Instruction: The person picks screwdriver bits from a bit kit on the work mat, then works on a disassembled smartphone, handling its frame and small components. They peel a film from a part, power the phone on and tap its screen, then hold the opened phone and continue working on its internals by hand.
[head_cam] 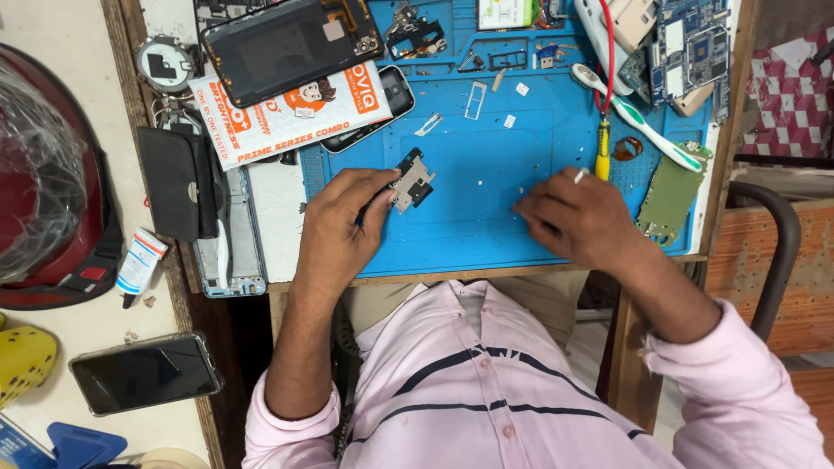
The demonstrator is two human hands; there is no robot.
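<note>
My left hand (340,224) holds a small dark phone part with a metal shield (411,181) over the blue repair mat (486,152). My right hand (578,217) rests on the mat to the right with fingers curled, and a small white tip (579,175) sticks out above it; I cannot tell what it is. A yellow-handled screwdriver (602,149) lies just beyond that hand. A green circuit board (669,195) sits at the mat's right edge.
An opened phone body (287,48) and an orange-and-white printed card (291,113) lie at the back left. A toothbrush (638,117), blue circuit boards (691,43), a black pouch (178,182), a small tube (139,265) and a dark phone (143,373) surround the work area.
</note>
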